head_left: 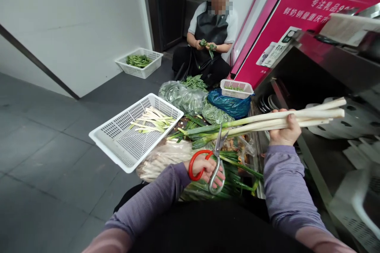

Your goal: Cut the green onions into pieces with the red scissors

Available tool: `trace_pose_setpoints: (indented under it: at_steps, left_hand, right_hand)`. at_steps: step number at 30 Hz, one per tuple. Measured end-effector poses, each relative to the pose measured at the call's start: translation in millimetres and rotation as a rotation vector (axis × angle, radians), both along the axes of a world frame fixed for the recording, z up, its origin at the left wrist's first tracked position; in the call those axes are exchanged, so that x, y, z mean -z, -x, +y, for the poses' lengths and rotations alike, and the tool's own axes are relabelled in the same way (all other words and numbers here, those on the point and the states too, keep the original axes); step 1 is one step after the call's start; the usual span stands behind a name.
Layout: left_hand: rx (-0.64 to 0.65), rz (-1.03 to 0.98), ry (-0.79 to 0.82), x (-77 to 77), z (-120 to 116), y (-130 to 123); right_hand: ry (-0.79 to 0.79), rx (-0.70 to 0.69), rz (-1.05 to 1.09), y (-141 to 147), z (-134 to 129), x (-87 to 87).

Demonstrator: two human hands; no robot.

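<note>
Right hand (284, 132) is wrapped tight around a bundle of scallions (261, 123), gripping them on the white stalk end while the green tops point off to the left, roughly level over the pile on the floor. Left hand (208, 168) has the scissors (214, 162), fingers through the red and the metal loops, blades pointing up and touching the bundle right about where the white turns green.

Handling-wise, we reckon these are light but floppy. The white stalks look firm enough to hold in a fist, which is why the grip there makes sense; the green ends are soft and hollow and would just bend or bruise if we grabbed them there. They look a bit slick too, so a full closed fist beats fingertips.

Around us: a white basket (118, 136) just left of the scissors with a few trimmed pieces in it, bagged greens (182, 97) and a blue bag (230, 104) beyond. Another person (212, 27) sits further back working on their own greens, with a second basket (139, 63) near the wall.
</note>
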State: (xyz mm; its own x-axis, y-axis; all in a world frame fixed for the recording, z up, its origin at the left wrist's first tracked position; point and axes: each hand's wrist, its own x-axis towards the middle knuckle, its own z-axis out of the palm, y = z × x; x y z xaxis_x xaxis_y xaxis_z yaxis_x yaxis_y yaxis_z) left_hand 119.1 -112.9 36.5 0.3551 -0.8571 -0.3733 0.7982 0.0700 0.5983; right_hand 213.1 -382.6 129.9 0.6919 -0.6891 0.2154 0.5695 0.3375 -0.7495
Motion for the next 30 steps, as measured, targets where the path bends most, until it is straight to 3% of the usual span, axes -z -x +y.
trace_pose_setpoints:
  at_steps: [3,7,12,15,18,21,23,27,30]
  left_hand:
    - [0.038,0.033,0.038,-0.4,1.5,0.9]
    - [0.012,0.056,0.082,6.3,-3.8,-3.1]
    - [-0.193,0.012,-0.051,8.1,-17.9,-11.0]
    - [-0.352,0.0,-0.157,1.9,-19.8,-17.0]
    - [-0.452,-0.006,-0.223,-2.0,-14.4,-19.7]
    - [-0.35,0.002,-0.168,2.3,-10.8,-13.5]
    - [-0.273,0.042,-0.133,9.0,-12.8,-5.3]
    - [-0.189,0.085,-0.257,19.9,-22.0,7.7]
    - [-0.224,0.061,-0.395,19.7,-25.6,8.6]
  right_hand:
    - [0.113,-0.2,-0.059,1.9,-0.2,-5.2]
    - [0.204,-0.342,-0.003,5.9,13.1,-4.0]
    - [0.165,-0.419,-0.006,7.2,32.7,10.4]
    - [0.08,-0.33,0.004,-3.3,32.0,22.9]
    - [-0.038,-0.108,0.081,-20.1,21.2,30.1]
    - [-0.145,0.14,0.163,-33.2,5.6,29.1]
    - [-0.191,0.233,0.182,-36.0,-4.3,26.3]
    - [-0.254,0.309,0.212,-29.2,-16.2,23.5]
    - [-0.275,0.311,0.235,-20.9,-20.4,25.1]
